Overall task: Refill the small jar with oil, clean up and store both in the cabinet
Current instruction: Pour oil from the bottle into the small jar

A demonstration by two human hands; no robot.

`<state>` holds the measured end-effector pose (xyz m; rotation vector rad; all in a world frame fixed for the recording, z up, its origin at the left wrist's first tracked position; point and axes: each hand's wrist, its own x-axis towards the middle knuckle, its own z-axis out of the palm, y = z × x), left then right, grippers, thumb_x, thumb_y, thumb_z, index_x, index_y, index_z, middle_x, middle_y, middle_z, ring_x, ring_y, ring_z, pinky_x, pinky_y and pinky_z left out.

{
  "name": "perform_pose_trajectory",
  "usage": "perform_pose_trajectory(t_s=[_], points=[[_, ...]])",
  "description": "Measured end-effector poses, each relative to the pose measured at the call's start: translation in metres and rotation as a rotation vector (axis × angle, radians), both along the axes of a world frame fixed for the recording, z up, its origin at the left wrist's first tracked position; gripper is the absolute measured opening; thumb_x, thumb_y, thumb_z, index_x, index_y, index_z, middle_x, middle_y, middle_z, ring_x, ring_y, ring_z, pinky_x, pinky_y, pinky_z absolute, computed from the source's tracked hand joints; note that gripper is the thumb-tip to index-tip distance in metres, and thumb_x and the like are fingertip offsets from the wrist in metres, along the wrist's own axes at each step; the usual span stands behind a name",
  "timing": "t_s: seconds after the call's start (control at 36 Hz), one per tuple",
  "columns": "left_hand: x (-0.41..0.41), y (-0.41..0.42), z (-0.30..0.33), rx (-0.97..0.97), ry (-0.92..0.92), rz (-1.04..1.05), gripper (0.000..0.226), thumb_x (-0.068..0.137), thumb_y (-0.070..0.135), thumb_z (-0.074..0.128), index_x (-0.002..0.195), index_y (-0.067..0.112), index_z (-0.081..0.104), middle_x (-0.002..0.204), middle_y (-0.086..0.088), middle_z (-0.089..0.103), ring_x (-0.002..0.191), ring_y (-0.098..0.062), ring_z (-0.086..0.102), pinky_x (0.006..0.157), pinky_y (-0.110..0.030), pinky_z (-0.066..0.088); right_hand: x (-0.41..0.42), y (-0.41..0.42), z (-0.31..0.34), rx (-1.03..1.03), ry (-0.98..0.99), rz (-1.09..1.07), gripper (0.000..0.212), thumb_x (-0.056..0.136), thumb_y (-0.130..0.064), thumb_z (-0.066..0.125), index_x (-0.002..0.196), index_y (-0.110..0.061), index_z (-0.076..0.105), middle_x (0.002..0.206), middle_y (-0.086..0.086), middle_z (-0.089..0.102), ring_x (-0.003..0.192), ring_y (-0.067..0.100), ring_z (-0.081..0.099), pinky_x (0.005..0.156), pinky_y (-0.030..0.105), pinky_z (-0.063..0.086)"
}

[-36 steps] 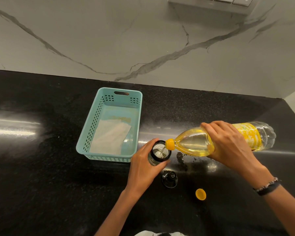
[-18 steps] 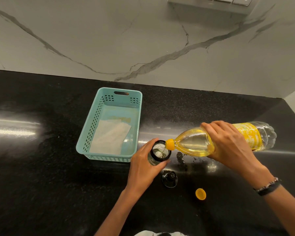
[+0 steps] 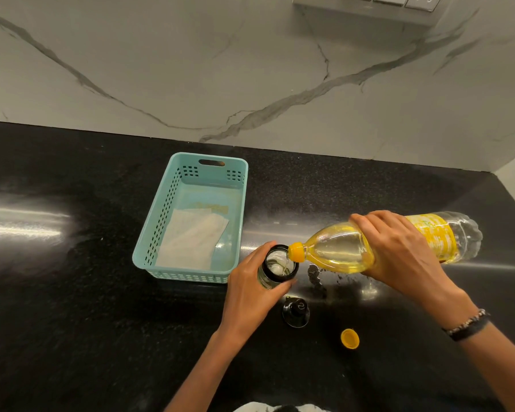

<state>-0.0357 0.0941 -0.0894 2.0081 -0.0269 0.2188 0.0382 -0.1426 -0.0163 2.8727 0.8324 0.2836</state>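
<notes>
A small glass jar with a black rim stands on the black counter, and my left hand is wrapped around its near side. My right hand grips a large plastic oil bottle with a yellow label, tipped almost flat, its yellow neck over the jar's mouth. A thin stream of oil runs into the jar. The jar's black lid lies just in front of the jar. The bottle's yellow cap lies further right on the counter.
A teal plastic basket holding a white paper towel sits left of the jar. Small drops glint on the counter below the bottle. A marble wall runs behind, with a corner at the right.
</notes>
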Motion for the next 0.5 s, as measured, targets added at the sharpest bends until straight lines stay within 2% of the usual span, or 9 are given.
perform_pose_trajectory(t_s=[0.5], points=[[-0.0004, 0.0003, -0.0017, 0.008, 0.016, -0.003, 0.063, 0.071, 0.028, 0.083, 0.128, 0.023, 0.056, 0.114, 0.014, 0.064, 0.108, 0.002, 0.058, 0.092, -0.014, 0.047, -0.0025, 0.0024, 0.0002, 0.005, 0.007, 0.0, 0.085, 0.046, -0.033, 0.093, 0.117, 0.001, 0.061, 0.101, 0.014, 0.068, 0.095, 0.033, 0.064, 0.081, 0.042, 0.053]])
